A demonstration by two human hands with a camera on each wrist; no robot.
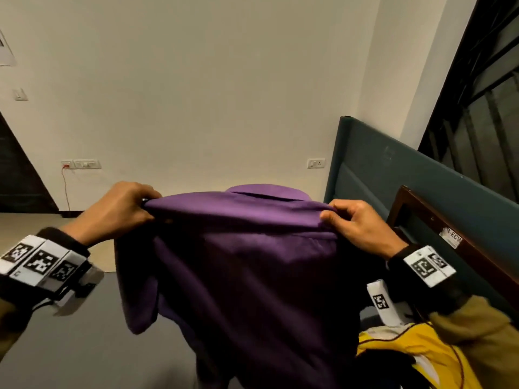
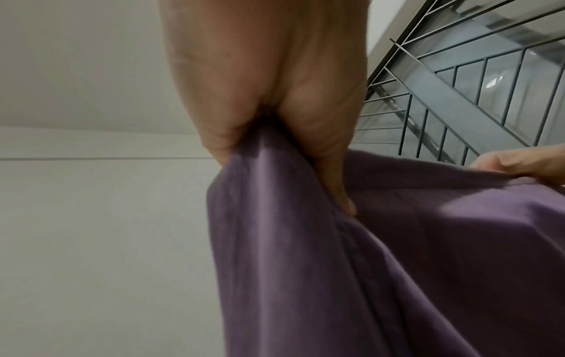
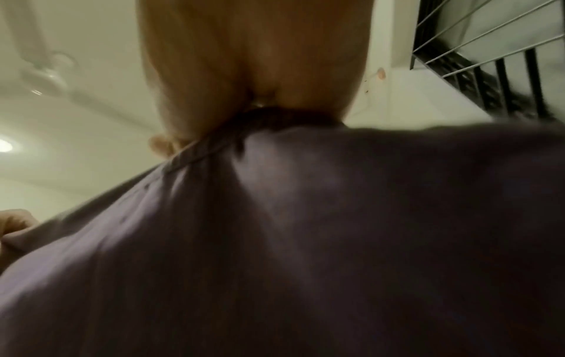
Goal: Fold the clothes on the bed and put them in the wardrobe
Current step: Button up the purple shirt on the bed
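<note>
A purple shirt (image 1: 241,265) hangs in the air in front of me, stretched between both hands at its shoulders, collar (image 1: 266,192) at the far side. My left hand (image 1: 123,209) pinches the shirt's left shoulder; the left wrist view shows the cloth (image 2: 366,265) bunched between thumb and fingers of that hand (image 2: 269,135). My right hand (image 1: 356,223) pinches the right shoulder, and in the right wrist view the fabric (image 3: 305,241) drapes from that hand (image 3: 253,103). The shirt's lower part falls out of view.
The grey bed surface (image 1: 70,346) lies below. A yellow garment (image 1: 407,357) sits on it at the lower right. A teal headboard (image 1: 393,175) and a dark wooden frame (image 1: 438,220) stand to the right, a barred window (image 1: 483,108) above. White wall ahead.
</note>
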